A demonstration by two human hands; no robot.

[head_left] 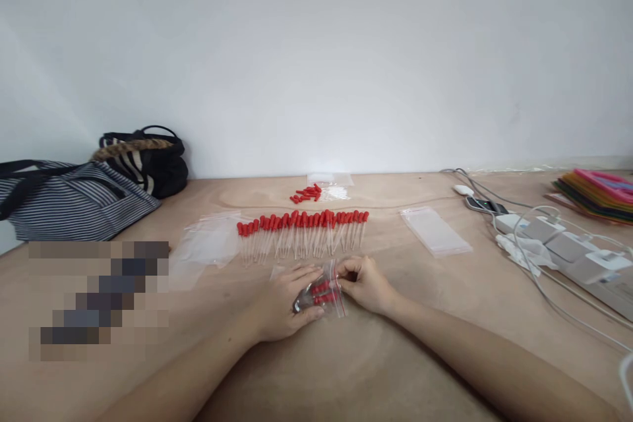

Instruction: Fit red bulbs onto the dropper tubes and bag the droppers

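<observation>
Zip bag (329, 291) with red-bulb droppers at lower center of frame. Left hand (294, 303) presses its body, fingers spread; right hand (363, 283) pinches its zip edge. Dropper row (304, 231) just above.

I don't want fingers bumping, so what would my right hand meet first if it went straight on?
Your right hand would meet the zip bag at its fingertips first, then probably the left hand, though depth is unclear.

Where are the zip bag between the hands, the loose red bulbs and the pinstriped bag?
Zip bag (324, 290): head view, clear front near its middle.
Loose red bulbs (309, 192): head view, middle of the pile.
Pinstriped bag (93, 203): head view, striped side.
</observation>
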